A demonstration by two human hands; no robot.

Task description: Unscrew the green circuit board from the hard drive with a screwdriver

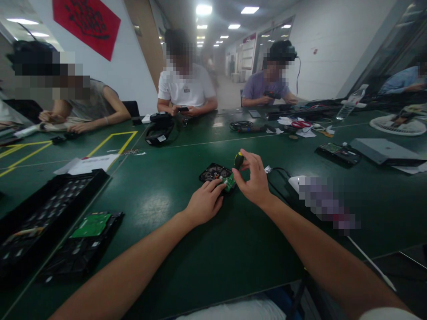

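A small hard-drive-like device (pixel 211 170) lies on the green table in front of me, its dark housing showing and a green circuit board (pixel 230 181) at its near right side. My left hand (pixel 204 202) holds it from the near left, fingertips pressed onto the board's edge. Above the board, my right hand (pixel 254 178) grips a screwdriver (pixel 238 160) by its black and yellow handle, tilted nearly upright. The screwdriver's tip is hidden behind my right thumb and fingers, so I cannot tell whether it touches a screw.
Left are a long black tray (pixel 50 209) and a black unit with a green board (pixel 91 225). A power strip (pixel 320 202) with a cable lies right, before a grey box (pixel 388 151) and another drive (pixel 338 153). A bottle (pixel 352 102) stands behind. Several people sit around the table.
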